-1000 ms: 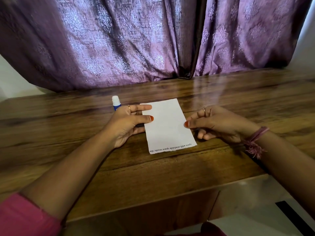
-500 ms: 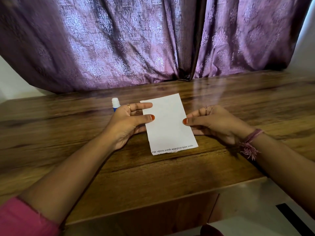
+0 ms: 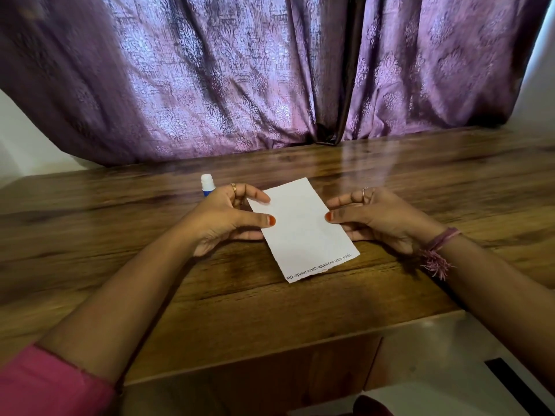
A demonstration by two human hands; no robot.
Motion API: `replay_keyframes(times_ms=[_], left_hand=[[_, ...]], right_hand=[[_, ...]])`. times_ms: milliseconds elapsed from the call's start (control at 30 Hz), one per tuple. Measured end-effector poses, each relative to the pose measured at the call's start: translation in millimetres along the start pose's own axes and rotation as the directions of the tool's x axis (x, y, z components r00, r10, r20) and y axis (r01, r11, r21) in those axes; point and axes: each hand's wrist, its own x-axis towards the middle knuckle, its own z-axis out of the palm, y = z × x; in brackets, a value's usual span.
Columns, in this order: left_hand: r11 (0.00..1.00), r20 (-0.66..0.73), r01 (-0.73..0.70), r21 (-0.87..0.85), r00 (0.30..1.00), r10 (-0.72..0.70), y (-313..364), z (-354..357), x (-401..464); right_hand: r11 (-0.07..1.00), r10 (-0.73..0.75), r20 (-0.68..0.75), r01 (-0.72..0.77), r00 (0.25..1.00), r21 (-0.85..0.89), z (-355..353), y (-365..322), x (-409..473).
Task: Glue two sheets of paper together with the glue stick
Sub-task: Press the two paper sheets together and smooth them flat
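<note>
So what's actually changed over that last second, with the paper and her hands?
The paper has turned a little clockwise. Both hands keep pinching its side edges, left hand and right hand. The glue stick stays standing behind the left hand, untouched.

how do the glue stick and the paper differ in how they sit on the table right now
The glue stick stands upright, untouched, behind the left hand; the paper lies flat, held at its edges by both hands. The glue stick is blue with a white cap; the paper is white with printed text. Both rest on the table.
</note>
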Motion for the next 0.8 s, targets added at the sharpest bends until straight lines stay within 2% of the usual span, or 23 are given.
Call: replay_keyframes(times_ms=[67, 100, 167, 233, 300, 367, 467, 567, 667, 800], left_hand=[[0.996, 0.040, 0.030, 0.084, 0.999, -0.033, 4, -3, -4], [0.989, 0.037, 0.000, 0.145, 0.999, -0.005, 6, -5, -5], [0.952, -0.037, -0.118, 0.283, 0.990, 0.134, 11, -8, -5], [0.940, -0.107, -0.187, 0.286, 0.969, 0.225, 17, -9, -1], [0.962, -0.118, -0.145, 0.230, 0.977, 0.176, 20, -5, 4], [0.936, -0.044, -0.052, 0.347, 0.996, 0.071, 22, 2, 9], [0.840, 0.102, 0.026, 0.542, 0.990, -0.096, 23, 15, 12], [0.865, 0.135, 0.040, 0.500, 0.983, -0.124, 18, 22, 14], [0.906, 0.099, 0.045, 0.421, 0.991, -0.095, 8, 20, 14], [0.950, 0.054, 0.078, 0.301, 0.994, -0.099, 0, 18, 13]], right_hand=[[0.999, 0.009, 0.021, -0.008, 1.000, -0.036, -3, 1, 0], [0.999, 0.021, 0.035, -0.020, 0.999, -0.037, -4, 2, 0], [0.998, 0.060, 0.078, -0.058, 0.995, -0.035, -6, 1, -1], [0.995, 0.095, 0.122, -0.090, 0.988, -0.042, -6, 0, -2], [0.993, 0.115, 0.156, -0.108, 0.981, -0.057, -5, -2, -3], [0.990, 0.127, 0.211, -0.110, 0.969, -0.093, -4, -4, -6], [0.985, 0.128, 0.276, -0.090, 0.953, -0.149, -3, -4, -9], [0.982, 0.109, 0.271, -0.061, 0.956, -0.181, -4, 0, -8], [0.970, 0.091, 0.261, -0.026, 0.961, -0.243, -5, 3, -4], [0.945, 0.138, 0.305, -0.033, 0.942, -0.326, -2, -4, 4]])
